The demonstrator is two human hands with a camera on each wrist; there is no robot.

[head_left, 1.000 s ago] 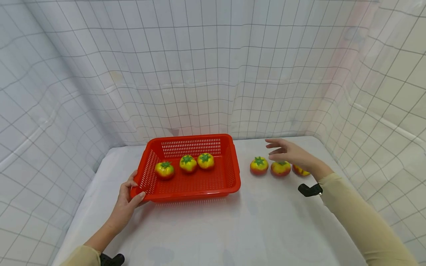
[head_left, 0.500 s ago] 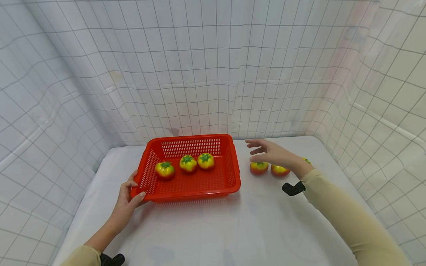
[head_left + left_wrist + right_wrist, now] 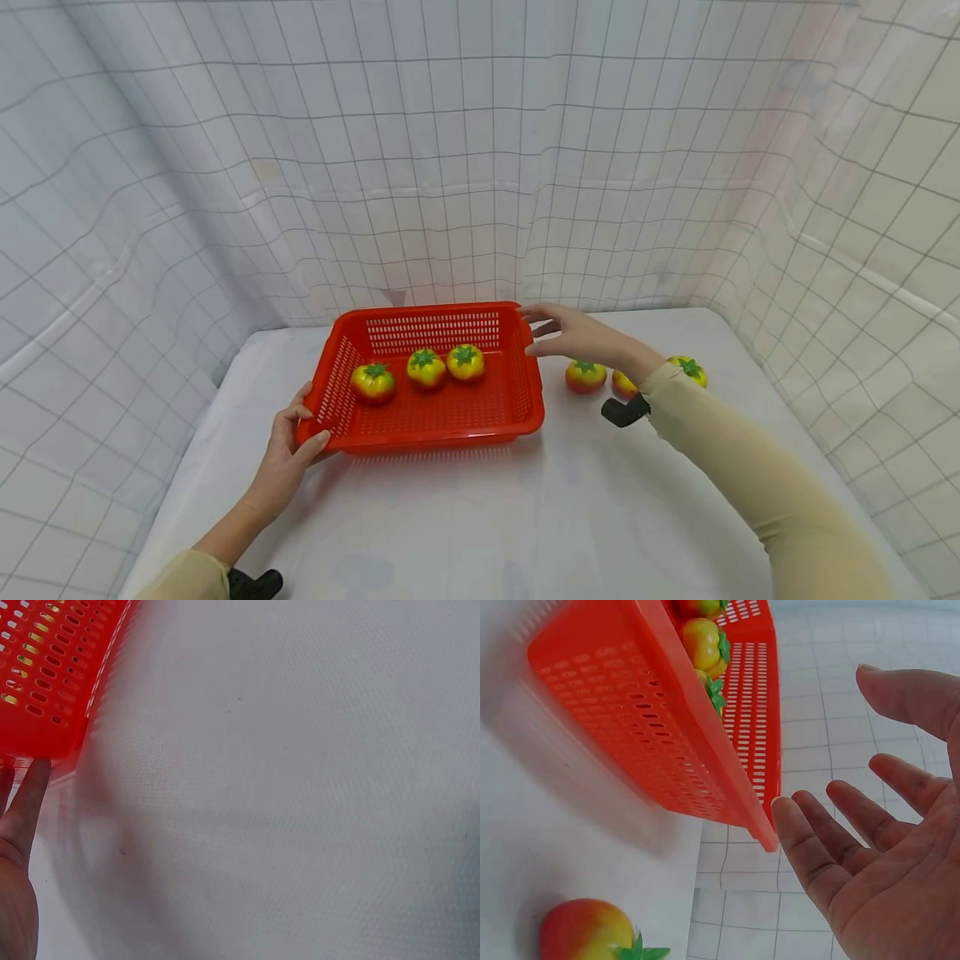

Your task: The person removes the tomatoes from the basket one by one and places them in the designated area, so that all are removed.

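Observation:
In the head view, a red plastic basket point(image 3: 435, 437) with slotted walls holds three yellow-and-red tomatoes, one of them a tomato point(image 3: 372, 383) at the left. My left hand point(image 3: 281, 462) grips the basket's near left corner, thumb at the front rim and fingers along the left side. At the far right corner is my right hand point(image 3: 573, 335), palm bare and fingers spread in the right wrist view. Its fingertips come up to the rim; whether they touch it I cannot tell. Three more tomatoes, including a tomato point(image 3: 586, 377), sit on the table, partly behind the right forearm.
A white cloth covers the table point(image 3: 450, 525). Grid-patterned white curtains point(image 3: 450, 167) hang behind it and on both sides. Dark wrist mounts, one a black mount point(image 3: 626, 411), stick out from both sleeves.
My right hand has moved left, from above the tomatoes on the table to the basket's far right corner, uncovering the rightmost tomato. The left hand and the basket have stayed in place.

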